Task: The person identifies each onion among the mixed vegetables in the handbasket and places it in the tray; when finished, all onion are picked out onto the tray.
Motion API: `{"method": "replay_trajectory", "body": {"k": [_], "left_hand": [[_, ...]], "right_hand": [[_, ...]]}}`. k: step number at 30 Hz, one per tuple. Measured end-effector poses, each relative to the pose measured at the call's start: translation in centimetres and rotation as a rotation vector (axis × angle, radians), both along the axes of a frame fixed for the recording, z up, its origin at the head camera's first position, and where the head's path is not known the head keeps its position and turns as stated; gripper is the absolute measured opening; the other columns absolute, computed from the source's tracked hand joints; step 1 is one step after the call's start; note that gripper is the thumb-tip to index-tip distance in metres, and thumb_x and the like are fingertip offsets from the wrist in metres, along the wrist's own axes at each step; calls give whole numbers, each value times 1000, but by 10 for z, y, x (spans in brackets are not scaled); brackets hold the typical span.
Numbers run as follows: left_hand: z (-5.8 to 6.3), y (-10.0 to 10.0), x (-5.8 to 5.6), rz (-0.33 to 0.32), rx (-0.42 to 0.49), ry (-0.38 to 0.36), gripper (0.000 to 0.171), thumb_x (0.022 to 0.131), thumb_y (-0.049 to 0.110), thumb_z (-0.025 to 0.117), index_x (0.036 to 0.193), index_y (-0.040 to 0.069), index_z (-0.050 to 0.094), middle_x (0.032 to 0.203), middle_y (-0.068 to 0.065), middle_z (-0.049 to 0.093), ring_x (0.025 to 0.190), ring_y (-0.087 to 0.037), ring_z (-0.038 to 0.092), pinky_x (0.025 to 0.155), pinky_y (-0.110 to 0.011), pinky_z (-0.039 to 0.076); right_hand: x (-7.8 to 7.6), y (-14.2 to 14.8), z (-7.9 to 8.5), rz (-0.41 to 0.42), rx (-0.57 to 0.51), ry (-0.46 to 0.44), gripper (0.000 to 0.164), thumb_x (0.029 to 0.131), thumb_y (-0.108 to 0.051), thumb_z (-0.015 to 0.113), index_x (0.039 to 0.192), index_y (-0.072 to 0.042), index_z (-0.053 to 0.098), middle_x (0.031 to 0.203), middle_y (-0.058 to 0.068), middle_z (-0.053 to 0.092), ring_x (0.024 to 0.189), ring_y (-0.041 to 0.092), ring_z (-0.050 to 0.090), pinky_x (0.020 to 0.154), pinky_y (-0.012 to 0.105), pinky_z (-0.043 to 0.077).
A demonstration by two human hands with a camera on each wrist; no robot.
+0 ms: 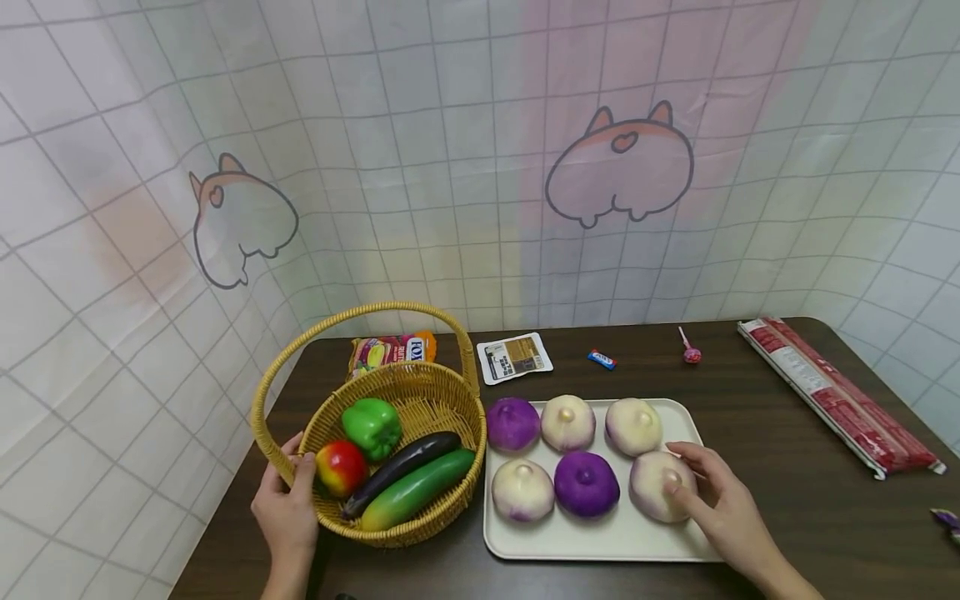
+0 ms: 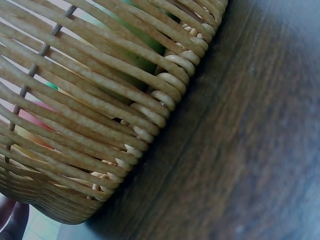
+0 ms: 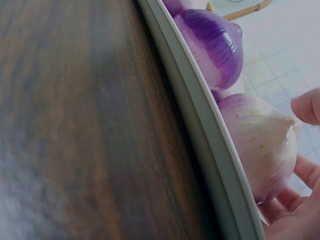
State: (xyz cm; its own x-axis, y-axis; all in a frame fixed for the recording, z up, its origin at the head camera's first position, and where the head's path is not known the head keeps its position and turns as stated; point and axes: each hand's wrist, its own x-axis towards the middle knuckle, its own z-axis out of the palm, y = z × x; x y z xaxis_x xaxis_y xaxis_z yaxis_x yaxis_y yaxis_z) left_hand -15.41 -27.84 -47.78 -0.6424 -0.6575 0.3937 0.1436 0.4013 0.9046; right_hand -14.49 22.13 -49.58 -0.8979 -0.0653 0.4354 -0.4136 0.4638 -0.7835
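Observation:
On the left of the head view stands a yellow wicker basket (image 1: pixel 405 371) with a tall handle. My left hand (image 1: pixel 288 508) grips its left rim by the handle's base. Inside lie a green bell pepper (image 1: pixel 372 427), a red-yellow fruit (image 1: pixel 342 468), an eggplant (image 1: pixel 405 468) and a green cucumber-like vegetable (image 1: pixel 420 492). Several purple and whitish onions sit in two rows on a white tray (image 1: pixel 592 546). My right hand (image 1: pixel 720 504) holds the whitish onion (image 3: pixel 260 145) at the tray's front right, fingers curled round its far side and thumb near its tip.
Behind the basket lies a colourful snack bag (image 1: pixel 390 350). Along the back are a flat white-and-brown packet (image 1: pixel 514 358), a small blue-wrapped candy (image 1: pixel 602 359) and a lollipop (image 1: pixel 692 354). A long red package (image 1: pixel 840 396) lies at right, a purple wrapper (image 1: pixel 947 521) at the edge.

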Motion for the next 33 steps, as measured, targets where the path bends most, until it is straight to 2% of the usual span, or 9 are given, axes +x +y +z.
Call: {"method": "replay_trajectory", "body": {"k": [14, 17, 21, 26, 30, 32, 33], "left_hand": [[-1, 0, -3, 5, -15, -3, 25, 93, 16, 67, 116, 9, 72, 78, 14, 62, 79, -5, 54, 69, -10, 41], [1, -1, -5, -2, -9, -11, 19, 93, 16, 67, 106, 2, 71, 96, 2, 71, 88, -1, 57, 73, -8, 42], [2, -3, -8, -9, -11, -5, 21, 93, 17, 68, 95, -3, 65, 119, -11, 69, 100, 3, 58, 80, -7, 42], [2, -5, -7, 15, -50, 56, 23, 90, 17, 72, 105, 0, 66, 117, -10, 70, 98, 0, 60, 79, -8, 43], [6, -3, 0, 28, -97, 111, 34, 91, 13, 69, 122, 3, 61, 116, 1, 68, 99, -3, 59, 81, -9, 42], [14, 3, 5, 43, -123, 183, 38, 91, 9, 66, 128, 2, 57, 117, 4, 65, 102, -4, 56, 86, -12, 40], [21, 8, 8, 47, -145, 238, 39, 91, 6, 64, 128, -2, 55, 121, 4, 63, 107, -7, 55, 91, -15, 39]], "right_hand": [[-1, 2, -2, -26, 17, -5, 39, 88, 0, 68, 126, -1, 58, 120, 9, 57, 106, -5, 52, 84, 8, 42], [-2, 0, -3, -18, 2, 1, 39, 88, 1, 68, 125, 0, 58, 120, 8, 57, 106, -4, 52, 84, 8, 43], [-3, -3, -2, -30, -28, 21, 40, 86, 4, 69, 124, 2, 58, 121, 12, 56, 109, -3, 51, 86, 8, 42], [-4, -4, 4, -73, -52, 46, 41, 85, 6, 70, 124, 2, 58, 124, 10, 54, 117, -3, 48, 93, 8, 39], [-3, -5, 10, -78, -80, 104, 43, 83, 11, 69, 123, 1, 58, 126, 10, 53, 121, 1, 47, 96, 10, 39], [-2, -6, 13, -69, -96, 127, 44, 82, 14, 68, 123, 2, 58, 127, 11, 52, 122, 4, 47, 97, 12, 39], [-2, -6, 16, -62, -105, 133, 44, 81, 15, 67, 123, 3, 58, 128, 10, 52, 122, 5, 47, 98, 13, 40]]}}
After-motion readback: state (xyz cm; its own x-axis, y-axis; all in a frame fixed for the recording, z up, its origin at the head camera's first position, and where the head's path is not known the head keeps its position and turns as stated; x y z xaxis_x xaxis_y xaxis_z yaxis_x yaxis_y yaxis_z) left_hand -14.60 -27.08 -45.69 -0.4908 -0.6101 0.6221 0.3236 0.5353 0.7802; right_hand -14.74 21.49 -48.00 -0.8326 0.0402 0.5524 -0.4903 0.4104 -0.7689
